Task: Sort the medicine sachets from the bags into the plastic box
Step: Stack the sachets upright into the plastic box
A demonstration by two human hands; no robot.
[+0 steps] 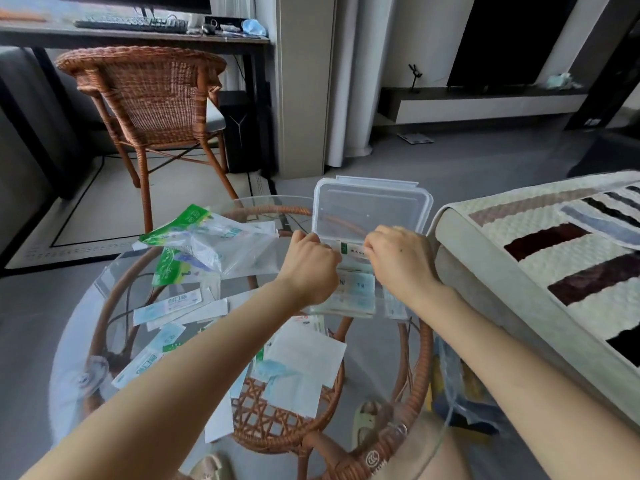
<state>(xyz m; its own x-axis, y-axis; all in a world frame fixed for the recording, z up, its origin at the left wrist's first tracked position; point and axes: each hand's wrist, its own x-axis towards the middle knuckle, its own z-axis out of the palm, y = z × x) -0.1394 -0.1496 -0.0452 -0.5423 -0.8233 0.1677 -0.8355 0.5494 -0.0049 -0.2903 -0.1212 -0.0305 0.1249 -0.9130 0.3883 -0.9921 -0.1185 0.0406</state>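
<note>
- Bare forearms [194,368] are seen reaching forward from the bottom edge, over a round glass bench [74,344].
- Left hand [311,263] and right hand [398,259] are held close together, knuckles up and fingers curled.
- One narrow sachet [354,250], white with a green end, is pinched between them, its left end by the left hand and its right end by the right hand.
- That sachet is held over the plastic box [370,206], which is set at the far right of the bench with its clear lid stood open behind the hands.
- Flat sachets [358,292], pale blue and white, are stacked in the box base, just below the wrists.
- Crumpled bags [221,244], clear with green print, are piled to the left of the box.
- Loose sachets [173,306] are scattered across the left and near parts of the glass, and white packets [308,351] are overlapped near the middle.
- Woven rattan framing [277,420] is seen through the glass.
- Beyond the bench a rattan chair [149,98] is placed on the left, and a quilted, striped cushion [554,258] is seen on the right.
</note>
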